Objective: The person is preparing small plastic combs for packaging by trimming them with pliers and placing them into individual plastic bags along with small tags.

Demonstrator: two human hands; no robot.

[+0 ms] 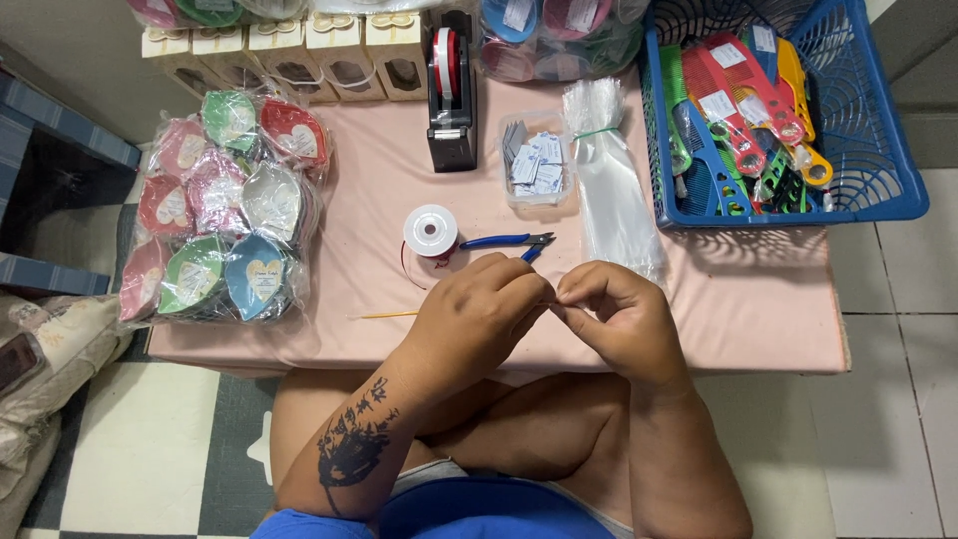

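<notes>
Sitting on the worktop: one tape dispenser, one ribbon spool, one blue-handled cutter, one blue basket at two o'clock.

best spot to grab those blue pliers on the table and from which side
Grip the pliers by the blue handles, near their left end by the ribbon spool. They lie flat, handles pointing left and the metal tip pointing right toward the plastic bags. Coming from above with the left hand looks easiest, fingers pinching both handles together; that end seems freer.
</notes>
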